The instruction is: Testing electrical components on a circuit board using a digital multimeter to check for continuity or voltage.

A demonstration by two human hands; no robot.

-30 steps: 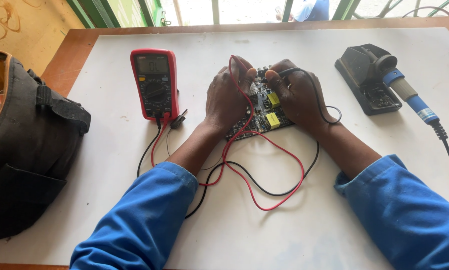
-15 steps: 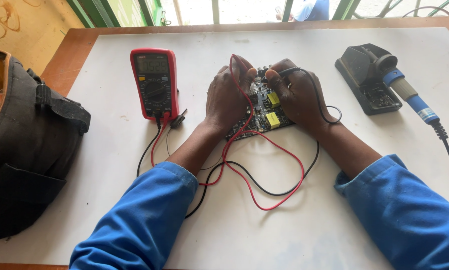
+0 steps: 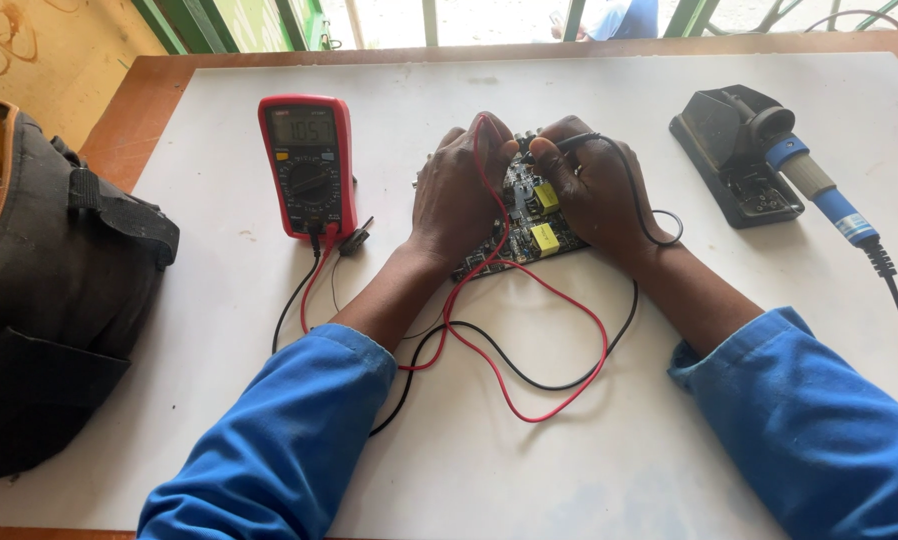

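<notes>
Nothing moved, circuit board (image 3: 531, 215) between left hand (image 3: 459, 195), right hand (image 3: 594, 190), probes seemingly touching.

You are reaching both forearms forward and inward, blue sleeves pushed back from the wrists. Your left hand (image 3: 461, 195) is lying palm down, fingers curled and knuckles up. Your right hand (image 3: 594, 185) is sitting just beside it, also palm down, fingers bent and pinching together. Both wrists are resting low, the hands nearly touching.
</notes>
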